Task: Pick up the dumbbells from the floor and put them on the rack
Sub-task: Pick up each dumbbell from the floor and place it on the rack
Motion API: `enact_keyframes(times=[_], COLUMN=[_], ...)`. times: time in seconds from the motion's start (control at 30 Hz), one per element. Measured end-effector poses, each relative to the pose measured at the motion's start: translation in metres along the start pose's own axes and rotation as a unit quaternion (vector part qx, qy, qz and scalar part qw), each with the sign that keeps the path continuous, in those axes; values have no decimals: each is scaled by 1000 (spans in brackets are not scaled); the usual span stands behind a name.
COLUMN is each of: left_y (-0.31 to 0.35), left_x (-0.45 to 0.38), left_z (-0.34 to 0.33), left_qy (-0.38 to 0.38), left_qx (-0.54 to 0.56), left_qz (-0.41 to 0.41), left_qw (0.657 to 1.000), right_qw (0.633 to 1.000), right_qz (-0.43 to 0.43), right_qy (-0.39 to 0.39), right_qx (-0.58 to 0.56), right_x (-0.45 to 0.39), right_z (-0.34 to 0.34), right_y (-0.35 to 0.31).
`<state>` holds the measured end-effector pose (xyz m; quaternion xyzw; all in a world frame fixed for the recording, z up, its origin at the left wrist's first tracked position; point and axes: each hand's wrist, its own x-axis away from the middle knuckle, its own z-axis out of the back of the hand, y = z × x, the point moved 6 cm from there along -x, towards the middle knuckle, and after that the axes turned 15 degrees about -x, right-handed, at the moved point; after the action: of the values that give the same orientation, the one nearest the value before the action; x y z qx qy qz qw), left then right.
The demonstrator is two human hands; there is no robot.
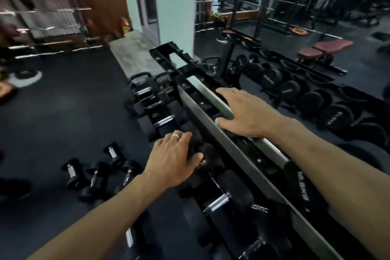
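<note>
Dumbbells (219, 202) on rack (213, 120), left hand (172, 159) gripping one

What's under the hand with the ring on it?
The left hand grips the black end of a dumbbell on the rack. The hand covers most of that dumbbell, so its handle cannot be seen.
</note>
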<state>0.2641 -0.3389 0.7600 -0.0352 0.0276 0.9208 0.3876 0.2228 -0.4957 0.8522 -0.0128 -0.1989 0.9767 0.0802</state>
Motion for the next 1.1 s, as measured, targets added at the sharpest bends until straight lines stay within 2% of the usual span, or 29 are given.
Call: enact_keyframes(times=[0.23, 0.47, 0.7, 0.9, 1.1], left_y=[-162, -265, -319, -358, -397], left_x=[124, 217, 265, 268, 250], left_z=[-1, -56, -150, -249, -387], left_qy=[-25, -109, -184, -240, -288], left_qx=[-23, -19, 30, 93, 133], left_qz=[127, 235, 287, 291, 271], left_qw=[991, 966, 940, 921, 909], right_qw=[994, 973, 950, 932, 933], right_qz=[89, 139, 129, 70, 4], right_qy=[-68, -183, -283, -352, -360], right_qx=[-11, 17, 32, 48, 29], right_x=[-31, -65, -93, -119, -162], right_z=[-97, -231, -372, -480, -591], right_y=[-168, -252, -259, -239, -197])
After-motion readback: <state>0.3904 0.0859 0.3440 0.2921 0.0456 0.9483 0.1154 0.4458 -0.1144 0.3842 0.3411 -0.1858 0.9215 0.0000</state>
